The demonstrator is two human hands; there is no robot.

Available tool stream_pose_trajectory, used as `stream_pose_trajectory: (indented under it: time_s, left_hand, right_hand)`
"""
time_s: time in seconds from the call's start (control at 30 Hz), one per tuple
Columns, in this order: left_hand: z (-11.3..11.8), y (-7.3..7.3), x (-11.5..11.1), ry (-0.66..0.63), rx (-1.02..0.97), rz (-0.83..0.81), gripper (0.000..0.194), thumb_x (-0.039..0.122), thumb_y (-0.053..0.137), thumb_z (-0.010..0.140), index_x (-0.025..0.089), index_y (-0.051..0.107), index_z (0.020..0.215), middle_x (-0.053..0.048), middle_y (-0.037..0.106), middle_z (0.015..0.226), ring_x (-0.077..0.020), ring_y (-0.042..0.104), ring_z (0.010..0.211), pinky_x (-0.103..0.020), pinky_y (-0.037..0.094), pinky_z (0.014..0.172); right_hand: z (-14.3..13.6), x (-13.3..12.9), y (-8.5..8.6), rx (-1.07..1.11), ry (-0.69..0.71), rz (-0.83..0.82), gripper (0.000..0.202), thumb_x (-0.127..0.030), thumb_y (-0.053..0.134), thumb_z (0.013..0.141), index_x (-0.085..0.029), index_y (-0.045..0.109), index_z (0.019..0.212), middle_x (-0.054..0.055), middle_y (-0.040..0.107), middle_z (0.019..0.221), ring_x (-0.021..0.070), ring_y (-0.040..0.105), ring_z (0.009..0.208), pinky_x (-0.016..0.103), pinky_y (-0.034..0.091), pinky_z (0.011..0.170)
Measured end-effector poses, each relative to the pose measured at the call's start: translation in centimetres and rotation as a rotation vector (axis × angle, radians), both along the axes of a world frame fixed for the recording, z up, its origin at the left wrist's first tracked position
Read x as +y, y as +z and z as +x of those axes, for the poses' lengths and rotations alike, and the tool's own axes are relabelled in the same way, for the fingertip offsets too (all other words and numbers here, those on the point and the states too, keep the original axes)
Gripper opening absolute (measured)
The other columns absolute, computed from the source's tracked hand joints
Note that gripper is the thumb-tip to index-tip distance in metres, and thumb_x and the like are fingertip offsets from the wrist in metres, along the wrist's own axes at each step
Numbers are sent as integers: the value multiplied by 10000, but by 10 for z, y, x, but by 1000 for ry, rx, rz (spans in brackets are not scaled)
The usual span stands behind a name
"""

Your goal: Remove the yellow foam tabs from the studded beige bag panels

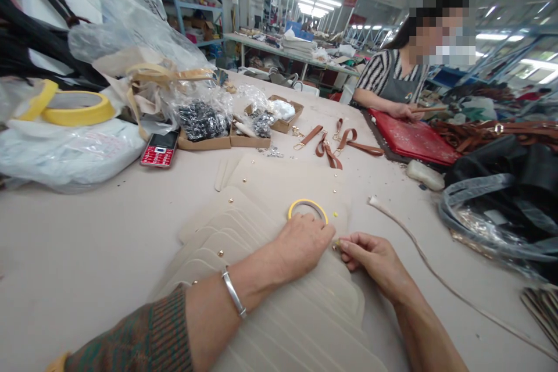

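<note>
My left hand (305, 247), with a silver bangle on its wrist, is closed on the near side of a roll of yellow tape (307, 201). The roll rests over a stack of overlapping beige panels (288, 181) fitted with small gold studs. Just to the right, my right hand (375, 256) has thumb and forefinger pinched on a small yellow tape piece (337, 242) beside a gold stud (334, 248) at the panel's right edge. Another yellow bit (335, 214) lies on a stud farther up. My left fingertips are partly hidden.
Small boxes of metal fittings (250, 140), a red phone (160, 150) and more yellow tape rolls (81, 107) lie left. Brown straps (329, 151) lie ahead. A cord (410, 238) and black bag (501, 186) are right. A co-worker (392, 78) sits by a red board (410, 135).
</note>
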State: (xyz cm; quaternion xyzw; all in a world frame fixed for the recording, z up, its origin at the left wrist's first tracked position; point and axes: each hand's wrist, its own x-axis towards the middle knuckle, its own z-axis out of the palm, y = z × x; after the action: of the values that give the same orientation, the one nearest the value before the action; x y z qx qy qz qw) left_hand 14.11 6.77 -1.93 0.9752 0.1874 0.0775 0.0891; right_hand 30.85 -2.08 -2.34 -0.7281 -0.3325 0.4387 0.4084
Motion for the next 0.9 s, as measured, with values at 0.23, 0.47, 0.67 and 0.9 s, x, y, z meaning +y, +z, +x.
stream_pose_trajectory:
  time_s: [0.23, 0.47, 0.67, 0.9]
  left_hand:
    - [0, 0, 1, -37, 29, -34, 147, 111, 444, 866, 176, 492, 989, -69, 628, 901, -240, 594, 823, -367, 459, 721]
    - [0, -4, 1, -44, -13, -32, 122, 115, 418, 893, 176, 494, 967, -63, 614, 879, -232, 573, 809, -332, 455, 670]
    - [-2, -4, 1, -51, -21, -10, 138, 105, 407, 898, 175, 493, 980, -60, 603, 891, -236, 559, 841, -332, 455, 673]
    - [-6, 1, 2, -59, -33, -7, 125, 80, 440, 876, 176, 488, 939, -67, 599, 924, -224, 553, 849, -308, 447, 660]
  right_hand:
    - [-3, 2, 3, -58, 53, -72, 308, -442, 765, 580, -157, 649, 590, -15, 591, 485, 90, 496, 422, 208, 443, 435]
    - [-8, 0, -4, -346, 149, -93, 260, -431, 613, 708, -183, 671, 657, -32, 562, 488, 104, 450, 423, 213, 334, 412]
    - [-10, -1, 0, -662, 234, -6, 242, -411, 596, 764, -212, 689, 865, -45, 588, 500, 135, 513, 473, 241, 358, 494]
    - [4, -14, -6, -452, 220, -57, 293, -465, 571, 797, -194, 673, 747, -5, 649, 587, 150, 560, 530, 244, 386, 498]
